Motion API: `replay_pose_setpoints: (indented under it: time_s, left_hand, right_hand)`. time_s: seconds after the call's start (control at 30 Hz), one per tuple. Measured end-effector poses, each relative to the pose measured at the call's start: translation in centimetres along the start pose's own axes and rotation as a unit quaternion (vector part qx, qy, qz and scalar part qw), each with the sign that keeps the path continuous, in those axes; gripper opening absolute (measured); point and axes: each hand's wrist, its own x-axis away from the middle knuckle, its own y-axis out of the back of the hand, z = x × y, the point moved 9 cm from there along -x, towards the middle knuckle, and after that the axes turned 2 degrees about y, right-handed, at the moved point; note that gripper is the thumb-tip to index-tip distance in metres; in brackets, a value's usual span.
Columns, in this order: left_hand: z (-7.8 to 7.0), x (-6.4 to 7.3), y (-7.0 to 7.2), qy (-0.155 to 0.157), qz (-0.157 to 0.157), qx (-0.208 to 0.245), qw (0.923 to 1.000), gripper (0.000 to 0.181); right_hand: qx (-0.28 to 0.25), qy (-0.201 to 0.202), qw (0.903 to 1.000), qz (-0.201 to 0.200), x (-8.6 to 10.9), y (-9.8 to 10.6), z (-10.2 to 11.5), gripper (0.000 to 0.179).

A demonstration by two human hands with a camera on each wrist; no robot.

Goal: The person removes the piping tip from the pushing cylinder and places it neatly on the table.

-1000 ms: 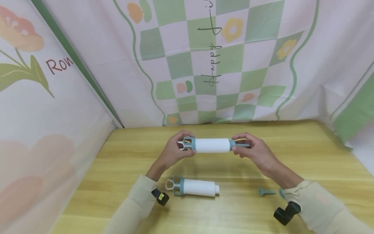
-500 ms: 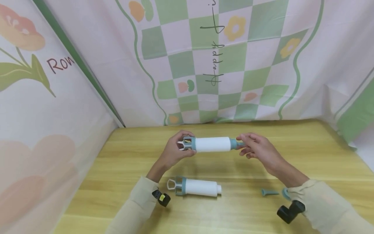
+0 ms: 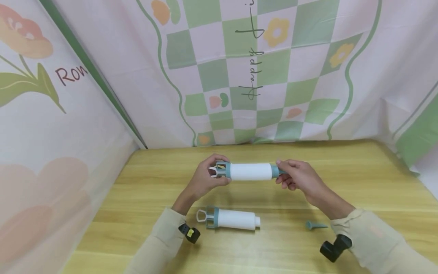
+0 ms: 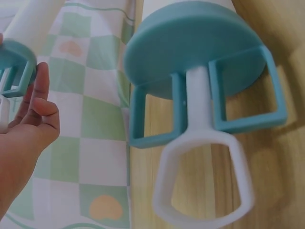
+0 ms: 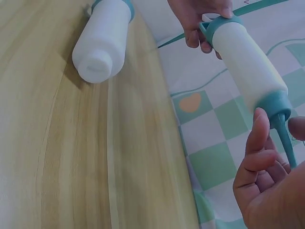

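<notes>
A large white syringe-like dispenser (image 3: 251, 172) is held level above the table by both hands. My left hand (image 3: 205, 178) grips its teal framed handle (image 4: 19, 59) at the left end, where the white pull ring sticks out. At the other end my right hand (image 3: 302, 179) pinches the slim teal nozzle (image 5: 285, 138) by its collar (image 5: 275, 104), thumb and index finger on opposite sides. A second dispenser (image 3: 236, 219) lies on the table below, with a bare white tip at its right end. A loose teal nozzle (image 3: 315, 225) lies near the right forearm.
The wooden table (image 3: 154, 179) ends at a hanging checkered cloth (image 3: 253, 114) at the back. Another printed cloth (image 3: 68, 125) hangs along the left side. Both sleeves carry a black wrist camera (image 3: 330, 251).
My right hand slid outward along the nozzle, its fingers shifting, then came back against the collar. My left hand keeps its grip. A teal ring-like part by the right sleeve is now out of sight.
</notes>
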Motion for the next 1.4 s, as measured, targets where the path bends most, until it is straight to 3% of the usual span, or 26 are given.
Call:
replay_pose_setpoints:
  time_s: [0.3, 0.67, 1.03, 1.23, 1.4]
  left_hand:
    - [0.2, -0.1, -0.2, 0.003, 0.005, -0.003, 1.0000, 0.045]
    - [0.5, -0.1, -0.2, 0.006, 0.009, -0.006, 0.9999, 0.046]
    - [0.9, -0.1, -0.3, 0.016, 0.007, -0.006, 0.9998, 0.047]
    - [1.1, -0.1, -0.3, 0.019, 0.007, 0.002, 0.9998, 0.047]
    - [1.2, -0.2, -0.2, 0.017, 0.004, 0.010, 0.9998, 0.047]
  right_hand:
    - [0.020, 0.001, 0.9997, 0.010, 0.2, -0.1, 0.2, 0.041]
    - [-0.003, 0.045, 0.9982, 0.039, 0.4, 0.1, 0.5, 0.032]
    - [0.030, 0.105, 0.9936, 0.030, 0.8, 0.3, 0.9, 0.030]
    - [0.024, 0.109, 0.9931, 0.037, 0.8, 0.4, 1.0, 0.038]
    - [0.023, 0.083, 0.9955, 0.039, 0.6, 0.5, 0.8, 0.046]
